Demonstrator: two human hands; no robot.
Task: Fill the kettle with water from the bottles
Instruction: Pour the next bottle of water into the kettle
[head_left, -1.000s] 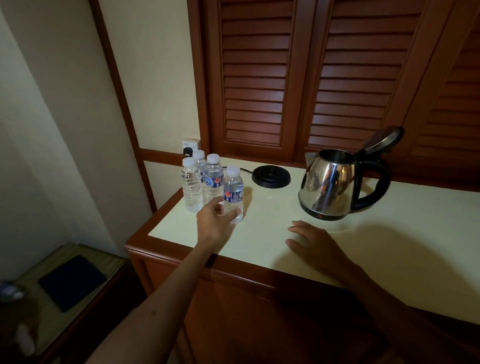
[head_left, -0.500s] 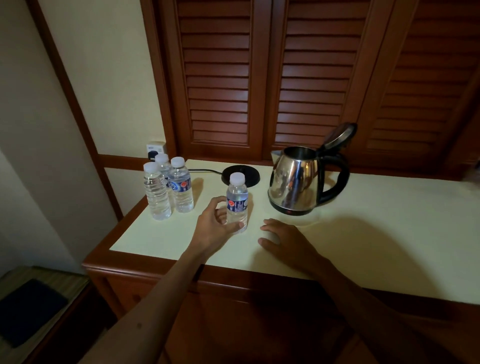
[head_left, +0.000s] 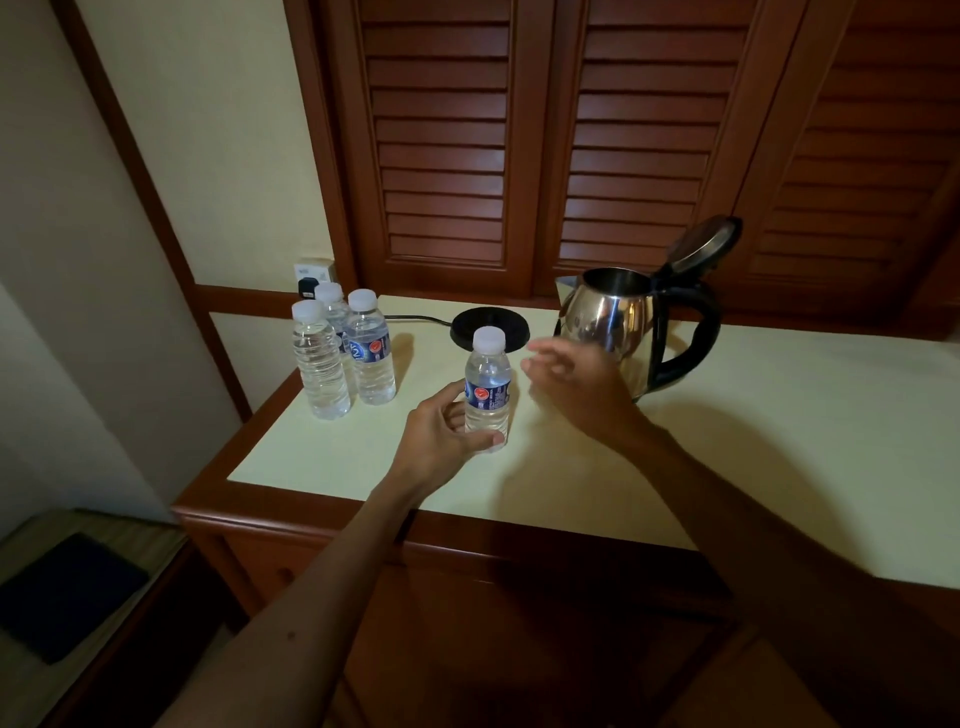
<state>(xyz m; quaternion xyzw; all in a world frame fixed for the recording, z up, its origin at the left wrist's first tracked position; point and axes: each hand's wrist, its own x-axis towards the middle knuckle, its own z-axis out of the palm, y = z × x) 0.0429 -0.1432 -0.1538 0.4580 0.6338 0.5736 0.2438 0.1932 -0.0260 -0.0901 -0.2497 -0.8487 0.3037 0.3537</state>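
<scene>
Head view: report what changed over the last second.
The left hand took hold of the front bottle and drew it away from the other three bottles, toward the kettle. The right hand lifted off the counter, toward the bottle's cap. Kettle unmoved, lid open.

The left hand (head_left: 441, 434) curls around a bottle (head_left: 487, 387) low down, forearm stretched forward. The right hand (head_left: 576, 382) hovers beside it, fingers loosely spread and blurred.
</scene>
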